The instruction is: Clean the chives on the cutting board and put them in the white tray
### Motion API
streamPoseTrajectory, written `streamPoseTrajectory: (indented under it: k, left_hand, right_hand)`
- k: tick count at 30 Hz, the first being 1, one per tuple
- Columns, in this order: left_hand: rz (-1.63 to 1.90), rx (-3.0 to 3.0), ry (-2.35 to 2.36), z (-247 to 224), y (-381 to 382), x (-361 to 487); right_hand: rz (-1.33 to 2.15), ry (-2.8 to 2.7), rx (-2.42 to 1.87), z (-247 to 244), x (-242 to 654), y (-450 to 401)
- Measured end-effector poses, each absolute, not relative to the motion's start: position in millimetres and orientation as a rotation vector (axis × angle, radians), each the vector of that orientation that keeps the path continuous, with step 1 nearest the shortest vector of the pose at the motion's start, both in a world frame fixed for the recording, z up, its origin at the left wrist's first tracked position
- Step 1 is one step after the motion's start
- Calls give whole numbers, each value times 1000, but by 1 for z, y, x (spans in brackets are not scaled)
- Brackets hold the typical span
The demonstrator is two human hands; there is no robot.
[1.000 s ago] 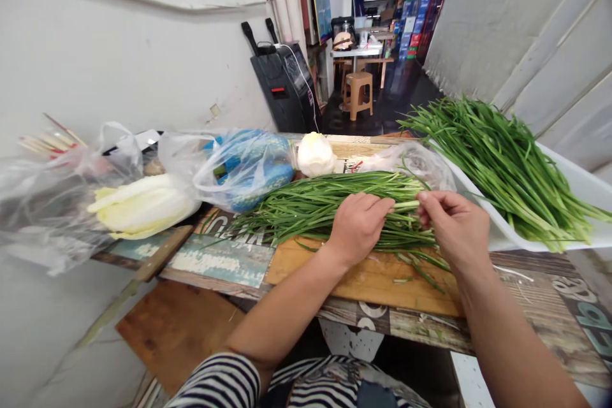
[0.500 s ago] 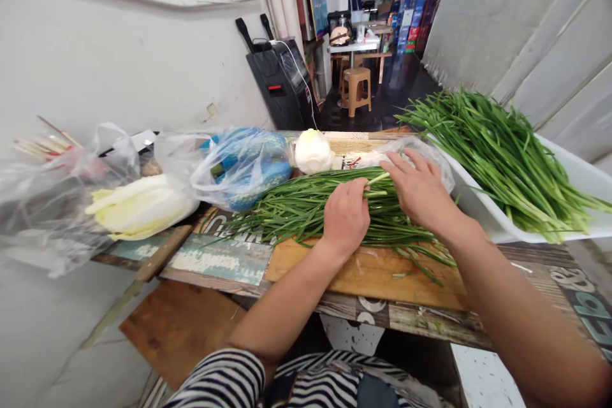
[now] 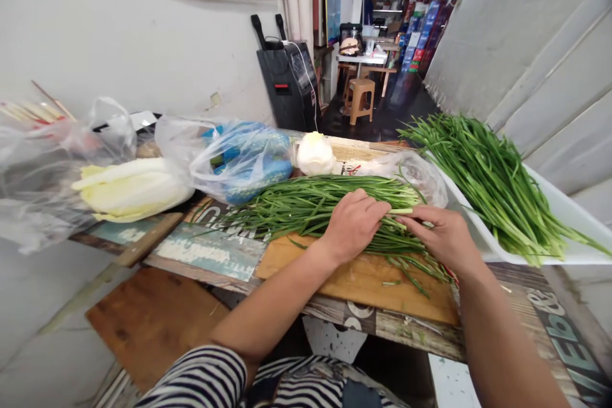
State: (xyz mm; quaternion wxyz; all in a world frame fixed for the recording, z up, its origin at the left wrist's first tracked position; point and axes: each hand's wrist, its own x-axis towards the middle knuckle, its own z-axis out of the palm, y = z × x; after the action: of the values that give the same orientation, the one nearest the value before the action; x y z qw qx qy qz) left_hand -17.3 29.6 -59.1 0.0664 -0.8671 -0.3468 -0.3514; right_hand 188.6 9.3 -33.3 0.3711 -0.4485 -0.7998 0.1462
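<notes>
A loose heap of garlic chives (image 3: 296, 204) lies across a wooden cutting board (image 3: 344, 287), leaf tips to the left and pale stem ends to the right. My left hand (image 3: 356, 223) rests over the heap, its fingers closed around a few chives. Their pale ends stick out past my thumb and forefinger. From the right, my right hand (image 3: 440, 233) pinches those ends between thumb and fingers. Short trimmed bits lie on the board below my hands.
A white tub (image 3: 482, 229) at the right holds more chives (image 3: 497, 178). Behind the heap stand a white cabbage end (image 3: 315, 153) and a clear plastic bag (image 3: 421, 172). To the left are a blue-netted bundle (image 3: 253, 159), a napa cabbage (image 3: 138, 188) and a knife (image 3: 153, 239).
My right hand has come down and turned in, from above the stems to pinching the ends at my left hand. My left hand has shifted slightly right and lower. The view has tilted slightly.
</notes>
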Motion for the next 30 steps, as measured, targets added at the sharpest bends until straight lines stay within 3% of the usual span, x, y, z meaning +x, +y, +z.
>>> streamPoseTrajectory:
  k: [6, 9, 15, 19, 30]
  left_hand:
    - [-1034, -2589, -804, -49, 31, -27]
    - [-1214, -2332, -957, -45, 33, -33]
    - [-1458, -1926, -1072, -44, 41, -52]
    - [-1507, -1710, -1076, -40, 40, -61]
    - [-1215, -2461, -868, -44, 25, -25]
  right_hand:
    - [616, -1811, -1229, -32, 200, 8]
    - [451, -1714, -1272, -36, 210, 13]
    - [-57, -2151, -1151, -59, 214, 29]
    - [-205, -2225, -1196, -64, 206, 30]
    - [384, -1904, -1105, -42, 193, 11]
